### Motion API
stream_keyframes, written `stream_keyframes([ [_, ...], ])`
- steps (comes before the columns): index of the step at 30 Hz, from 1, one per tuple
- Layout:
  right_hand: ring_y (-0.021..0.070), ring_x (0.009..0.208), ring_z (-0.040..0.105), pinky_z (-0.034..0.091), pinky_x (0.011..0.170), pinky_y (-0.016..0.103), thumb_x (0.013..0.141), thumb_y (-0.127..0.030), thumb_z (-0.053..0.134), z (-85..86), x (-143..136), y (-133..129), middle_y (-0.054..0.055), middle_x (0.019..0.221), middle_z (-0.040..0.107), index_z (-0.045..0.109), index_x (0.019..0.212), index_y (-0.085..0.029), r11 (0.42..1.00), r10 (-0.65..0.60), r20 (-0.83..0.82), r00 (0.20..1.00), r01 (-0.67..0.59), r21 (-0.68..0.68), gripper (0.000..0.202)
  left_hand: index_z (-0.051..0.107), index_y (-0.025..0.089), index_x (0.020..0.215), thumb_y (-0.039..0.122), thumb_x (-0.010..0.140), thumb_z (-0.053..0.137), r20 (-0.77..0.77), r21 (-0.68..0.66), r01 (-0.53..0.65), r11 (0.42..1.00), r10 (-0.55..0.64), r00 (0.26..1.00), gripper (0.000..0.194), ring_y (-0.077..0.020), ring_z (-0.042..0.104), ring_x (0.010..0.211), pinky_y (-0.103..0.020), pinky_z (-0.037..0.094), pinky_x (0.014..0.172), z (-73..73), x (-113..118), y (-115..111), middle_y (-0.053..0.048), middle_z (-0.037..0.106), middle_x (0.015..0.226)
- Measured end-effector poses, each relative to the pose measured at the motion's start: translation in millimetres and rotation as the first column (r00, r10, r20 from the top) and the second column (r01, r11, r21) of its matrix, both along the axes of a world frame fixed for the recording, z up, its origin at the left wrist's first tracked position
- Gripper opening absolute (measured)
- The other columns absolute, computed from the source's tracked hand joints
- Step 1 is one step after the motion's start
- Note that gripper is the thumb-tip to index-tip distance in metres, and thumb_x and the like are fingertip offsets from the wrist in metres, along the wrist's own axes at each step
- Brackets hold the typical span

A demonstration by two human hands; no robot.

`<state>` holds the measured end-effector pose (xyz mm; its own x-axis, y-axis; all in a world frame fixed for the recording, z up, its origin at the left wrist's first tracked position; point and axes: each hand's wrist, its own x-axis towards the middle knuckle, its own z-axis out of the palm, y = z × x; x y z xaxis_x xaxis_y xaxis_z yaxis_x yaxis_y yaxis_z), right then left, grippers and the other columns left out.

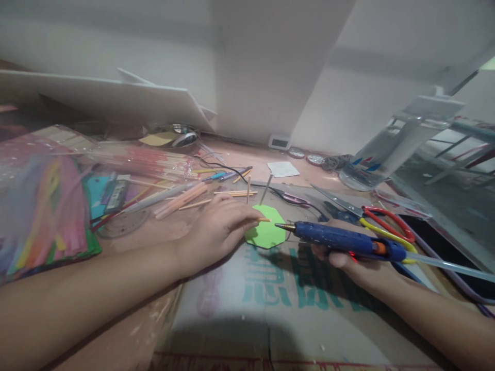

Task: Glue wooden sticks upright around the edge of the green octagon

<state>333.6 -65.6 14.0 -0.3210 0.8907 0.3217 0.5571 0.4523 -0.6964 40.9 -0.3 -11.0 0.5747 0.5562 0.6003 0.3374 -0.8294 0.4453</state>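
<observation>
A small wooden stick (264, 219) is pinched between the thumb and fingers of my left hand (224, 224). Its tip points right, over a bright green octagonal piece (266, 234) lying on the cardboard. Two thin sticks (265, 189) stand up at the far edge of the green piece. My right hand (344, 252) is wrapped round a blue hot glue gun (336, 238), with a clear glue stick (448, 265) coming out of its back. The gun's metal nozzle points left, close to the stick's tip but apart from it.
Scissors (389, 226) with red and yellow handles and a phone (444, 252) lie at the right. A clear water bottle (390, 144) stands behind them. Colourful strips (50, 206) and bagged sticks (143, 159) fill the left. A white board (154, 98) leans at the back.
</observation>
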Motion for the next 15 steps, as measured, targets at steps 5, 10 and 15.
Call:
stream_keyframes([
  [5,0.0204,0.063,0.064,0.049,0.052,0.032,0.088,-0.072,0.059,-2.3,6.9,2.4,0.003,0.071,0.065,0.065,0.080,-0.025,0.998,0.056,0.022,0.998,-0.056,-0.015,0.048,0.067,0.023,0.108,0.023,0.102,0.056,-0.016,-0.005,0.003,1.000,-0.003,1.000,0.013,-0.0164,0.069,0.093,-0.034,0.037,0.089,-0.2,-0.6,-0.4,0.001,0.078,0.101],
  [10,0.0202,0.059,0.061,0.046,0.049,0.032,0.088,-0.076,0.055,-2.4,8.7,3.0,0.002,0.068,0.064,0.064,0.078,-0.026,1.000,0.022,0.097,0.995,-0.024,0.014,0.052,0.068,0.024,0.110,0.024,0.103,0.055,-0.029,-0.021,0.016,1.000,-0.017,0.999,0.014,-0.0174,0.070,0.099,-0.035,0.037,0.090,0.3,0.7,-0.5,0.001,0.078,0.106],
  [15,0.0197,0.057,0.059,0.046,0.049,0.032,0.086,-0.080,0.051,0.8,2.6,1.3,0.003,0.066,0.063,0.063,0.075,-0.025,1.000,0.011,0.095,0.995,-0.014,0.023,0.057,0.068,0.024,0.109,0.024,0.103,0.055,-0.029,-0.016,0.025,1.000,-0.025,0.999,0.014,-0.0171,0.070,0.098,-0.035,0.036,0.090,1.4,0.4,-0.4,0.001,0.078,0.106],
])
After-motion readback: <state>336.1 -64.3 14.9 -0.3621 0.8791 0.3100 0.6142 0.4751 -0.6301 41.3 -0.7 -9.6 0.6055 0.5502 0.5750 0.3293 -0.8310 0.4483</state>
